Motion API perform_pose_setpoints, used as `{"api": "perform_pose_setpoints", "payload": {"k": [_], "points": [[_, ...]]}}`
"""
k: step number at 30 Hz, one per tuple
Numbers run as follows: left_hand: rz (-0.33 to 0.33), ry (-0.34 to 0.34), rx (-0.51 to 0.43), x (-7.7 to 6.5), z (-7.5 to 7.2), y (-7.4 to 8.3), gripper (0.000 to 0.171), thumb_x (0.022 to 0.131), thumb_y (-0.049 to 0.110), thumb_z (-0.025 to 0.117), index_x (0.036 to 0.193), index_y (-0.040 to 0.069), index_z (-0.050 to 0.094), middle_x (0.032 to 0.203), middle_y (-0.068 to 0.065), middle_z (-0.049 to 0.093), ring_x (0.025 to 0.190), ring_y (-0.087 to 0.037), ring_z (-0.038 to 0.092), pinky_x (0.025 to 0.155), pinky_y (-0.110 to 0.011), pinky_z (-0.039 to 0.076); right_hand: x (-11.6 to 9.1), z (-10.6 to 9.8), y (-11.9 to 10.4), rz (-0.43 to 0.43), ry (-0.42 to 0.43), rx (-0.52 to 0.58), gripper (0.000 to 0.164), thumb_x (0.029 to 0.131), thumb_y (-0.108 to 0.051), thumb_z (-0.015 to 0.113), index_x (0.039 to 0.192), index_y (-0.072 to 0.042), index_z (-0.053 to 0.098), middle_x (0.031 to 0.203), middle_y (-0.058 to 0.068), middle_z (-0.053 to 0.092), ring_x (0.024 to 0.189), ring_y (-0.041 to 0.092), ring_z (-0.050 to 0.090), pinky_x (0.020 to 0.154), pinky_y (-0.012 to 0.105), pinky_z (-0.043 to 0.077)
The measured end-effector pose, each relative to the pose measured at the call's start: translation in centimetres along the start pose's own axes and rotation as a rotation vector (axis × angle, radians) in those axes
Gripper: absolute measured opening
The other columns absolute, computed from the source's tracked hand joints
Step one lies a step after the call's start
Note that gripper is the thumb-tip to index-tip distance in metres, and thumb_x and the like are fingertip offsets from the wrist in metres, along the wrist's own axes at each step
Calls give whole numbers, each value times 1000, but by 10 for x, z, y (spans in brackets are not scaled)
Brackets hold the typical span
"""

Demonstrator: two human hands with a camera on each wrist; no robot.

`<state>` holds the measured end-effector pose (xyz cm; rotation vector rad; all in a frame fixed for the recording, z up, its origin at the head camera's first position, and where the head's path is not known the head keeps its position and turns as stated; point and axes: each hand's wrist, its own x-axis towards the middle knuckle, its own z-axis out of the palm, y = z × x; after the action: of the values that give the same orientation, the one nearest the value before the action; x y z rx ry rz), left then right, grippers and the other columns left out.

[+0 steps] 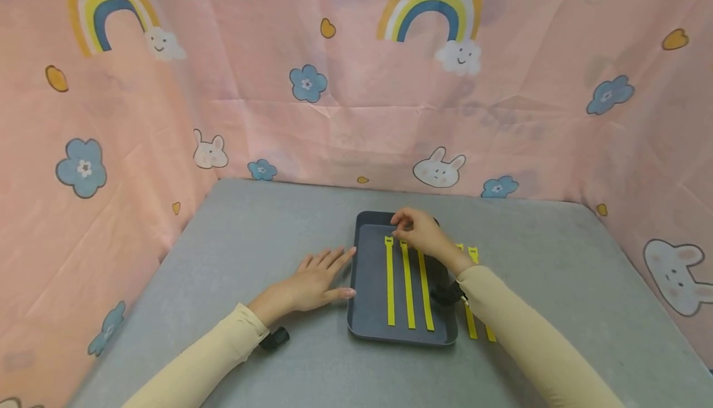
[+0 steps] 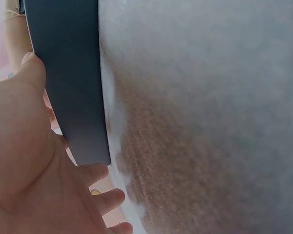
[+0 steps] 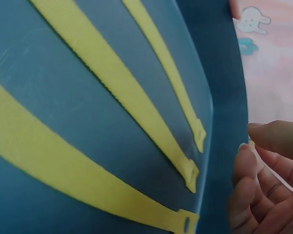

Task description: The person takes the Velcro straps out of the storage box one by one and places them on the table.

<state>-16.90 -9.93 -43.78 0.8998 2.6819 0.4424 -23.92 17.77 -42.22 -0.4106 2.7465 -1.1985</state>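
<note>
A dark grey rectangular tray holds three yellow hook-and-loop straps, lying lengthwise side by side with their slotted heads at the far end. My left hand is spread at the tray's left side. Its thumb and a fingertip are at the rim, as the tray's outer wall shows in the left wrist view. Over the far end of the tray is my right hand, close above the strap heads. In the right wrist view its fingers are loosely bent, with a gap to the thumb and nothing between them.
Two more yellow straps lie on the grey table just right of the tray, partly hidden by my right forearm. A pink printed cloth surrounds the table at the back and both sides.
</note>
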Motion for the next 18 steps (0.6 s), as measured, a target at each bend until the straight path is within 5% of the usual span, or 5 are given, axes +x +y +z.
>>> {"api": "perform_pose_setpoints", "payload": {"k": [18], "points": [[1, 12, -6, 0, 0, -1, 82, 89, 67, 37, 153, 30, 1, 161, -9, 13, 147, -39, 16, 113, -63, 14, 2, 14, 4, 21, 0, -165, 24, 85, -20, 70, 106, -10, 62, 76, 4, 59, 59, 15, 48, 56, 28, 40]]}}
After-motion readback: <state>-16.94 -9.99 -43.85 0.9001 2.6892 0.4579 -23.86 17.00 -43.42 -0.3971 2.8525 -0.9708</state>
